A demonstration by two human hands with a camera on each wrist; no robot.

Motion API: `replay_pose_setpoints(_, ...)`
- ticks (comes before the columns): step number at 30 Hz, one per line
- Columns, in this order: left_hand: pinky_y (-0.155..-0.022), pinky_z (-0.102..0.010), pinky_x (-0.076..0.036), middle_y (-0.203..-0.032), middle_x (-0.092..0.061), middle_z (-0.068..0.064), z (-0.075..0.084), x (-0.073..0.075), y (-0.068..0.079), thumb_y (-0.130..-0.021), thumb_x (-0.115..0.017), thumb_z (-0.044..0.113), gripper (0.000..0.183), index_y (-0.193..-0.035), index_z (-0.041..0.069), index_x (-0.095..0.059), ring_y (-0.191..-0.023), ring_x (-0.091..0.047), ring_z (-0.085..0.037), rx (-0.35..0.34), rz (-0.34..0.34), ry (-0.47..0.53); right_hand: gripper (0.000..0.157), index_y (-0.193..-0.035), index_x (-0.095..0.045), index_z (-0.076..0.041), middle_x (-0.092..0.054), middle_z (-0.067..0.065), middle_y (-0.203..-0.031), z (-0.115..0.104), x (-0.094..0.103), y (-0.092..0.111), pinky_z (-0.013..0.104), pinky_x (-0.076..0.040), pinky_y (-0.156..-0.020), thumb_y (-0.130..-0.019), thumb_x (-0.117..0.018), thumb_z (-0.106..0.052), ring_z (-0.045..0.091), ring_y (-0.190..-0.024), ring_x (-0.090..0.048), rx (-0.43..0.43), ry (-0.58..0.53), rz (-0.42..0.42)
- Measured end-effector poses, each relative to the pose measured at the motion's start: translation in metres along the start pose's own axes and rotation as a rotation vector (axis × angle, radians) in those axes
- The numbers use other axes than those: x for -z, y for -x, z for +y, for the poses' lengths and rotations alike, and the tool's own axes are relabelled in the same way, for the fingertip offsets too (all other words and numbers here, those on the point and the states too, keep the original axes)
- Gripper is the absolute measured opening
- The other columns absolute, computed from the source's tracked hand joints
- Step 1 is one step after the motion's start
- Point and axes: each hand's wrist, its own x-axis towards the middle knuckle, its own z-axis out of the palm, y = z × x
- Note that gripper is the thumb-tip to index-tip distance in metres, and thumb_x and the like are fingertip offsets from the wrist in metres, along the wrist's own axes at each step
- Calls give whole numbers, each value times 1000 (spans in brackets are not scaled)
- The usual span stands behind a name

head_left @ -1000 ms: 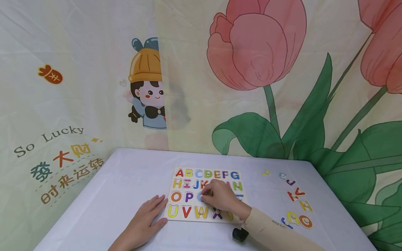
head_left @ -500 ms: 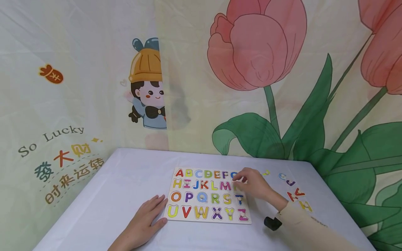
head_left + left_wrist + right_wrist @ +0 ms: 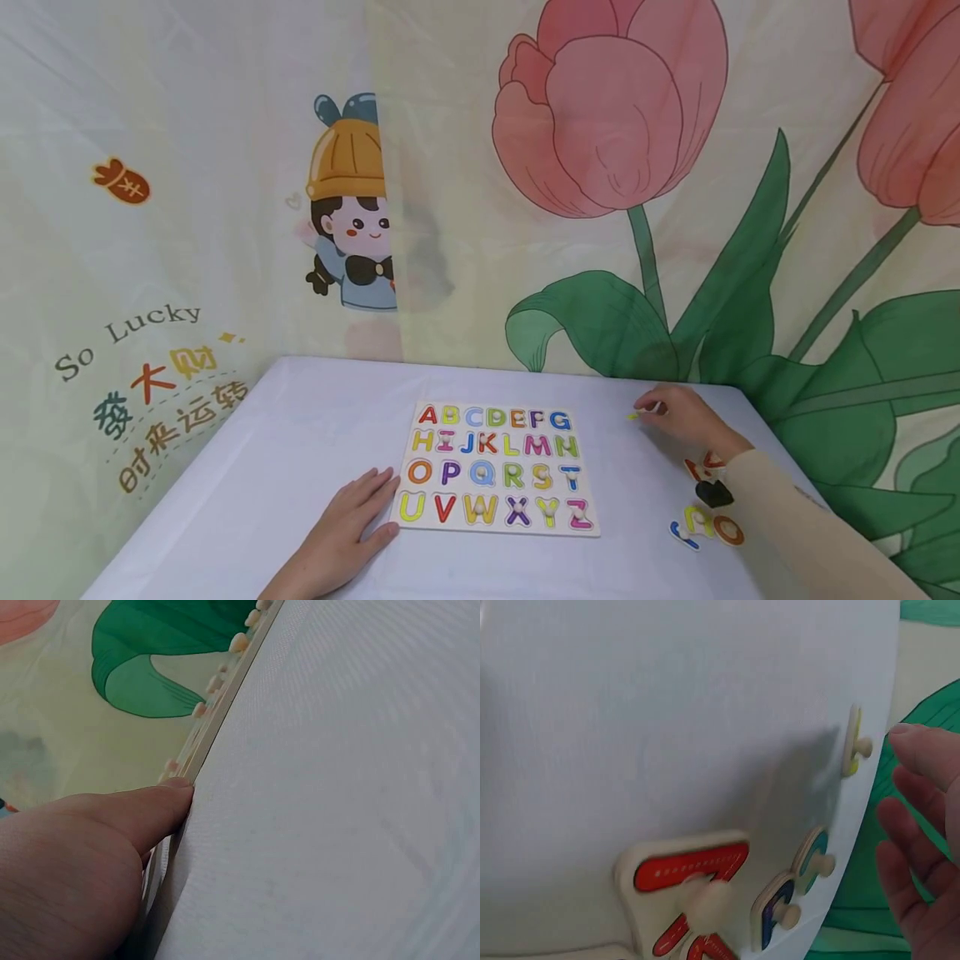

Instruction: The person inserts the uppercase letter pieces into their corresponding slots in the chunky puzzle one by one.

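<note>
My left hand [image 3: 337,529] lies flat on the table with its fingers straight at the left edge of the wooden alphabet board [image 3: 495,528]. In the left wrist view, its thumb [image 3: 169,801] rests against that board edge. Far to the right, my right hand [image 3: 682,417] reaches over a small yellow letter piece [image 3: 634,414]. The right wrist view shows this yellow piece [image 3: 853,742] standing out by its knob, with the thumb [image 3: 915,742] close beside it and a gap between. The other fingers are loosely bent, holding nothing.
More knobbed letters lie at the right: a red one [image 3: 690,862], a purple one [image 3: 769,919] and a teal one [image 3: 806,859]. Nearer are an orange O [image 3: 728,530], a yellow piece [image 3: 699,522] and a blue piece [image 3: 682,536]. A black wrist camera [image 3: 714,493] hangs under the right sleeve.
My right hand has left the knobbed Q on the board, passed over the N, and moved right to the yellow piece at the back. The left hand has stayed in place.
</note>
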Motion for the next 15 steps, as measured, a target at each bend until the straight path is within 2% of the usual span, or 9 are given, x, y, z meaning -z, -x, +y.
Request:
replay_pose_setpoints(8,-126,-65,-29,-170,-39,7,-1,-1,1,-100,-70,51,69,-161,27,-50,-161,-26,-29,18,-5,9,14,-105,-82,-8,-73,-4,-94,14,-4,-10,38,-61,-80,-92,-83,-7,18,-89,-67,39,68,-21)
replay_pose_setpoints(15,-126,-63,-29,-170,-40,6,-3,0,1,-101,-68,52,68,-161,26,-50,-161,-28,-30,-35,17,-6,11,-102,-84,-11,-71,-4,-91,16,-11,-12,40,-60,-81,-91,-83,-8,18,-88,-66,30,88,-25)
